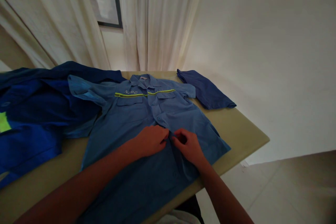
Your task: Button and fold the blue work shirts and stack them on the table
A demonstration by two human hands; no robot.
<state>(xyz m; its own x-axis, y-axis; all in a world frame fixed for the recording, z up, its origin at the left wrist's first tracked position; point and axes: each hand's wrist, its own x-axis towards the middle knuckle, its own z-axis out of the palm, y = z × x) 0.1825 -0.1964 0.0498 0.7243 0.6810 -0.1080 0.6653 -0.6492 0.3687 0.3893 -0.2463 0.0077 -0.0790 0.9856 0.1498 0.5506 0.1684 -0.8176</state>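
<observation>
A blue short-sleeved work shirt (126,119) lies spread front side up, its collar away from me. Yellow stripes and pale lettering cross its chest above two flap pockets. Over the middle of its front, my left hand (153,140) is closed in a pinch on one edge of the front opening. Close beside it, my right hand (187,145) has thumb and forefinger curled together at the other edge. Above the hands the front edges lie together up to the open collar; below them the opening parts. Any button between my fingertips is hidden.
The shirt rests on a tan table (244,126) whose right corner juts over the tiled floor (288,182). Folded dark blue cloth (207,89) lies at the back right. Heaped blue garments (47,108) cover the left side. Behind are curtains (162,21) and a wall.
</observation>
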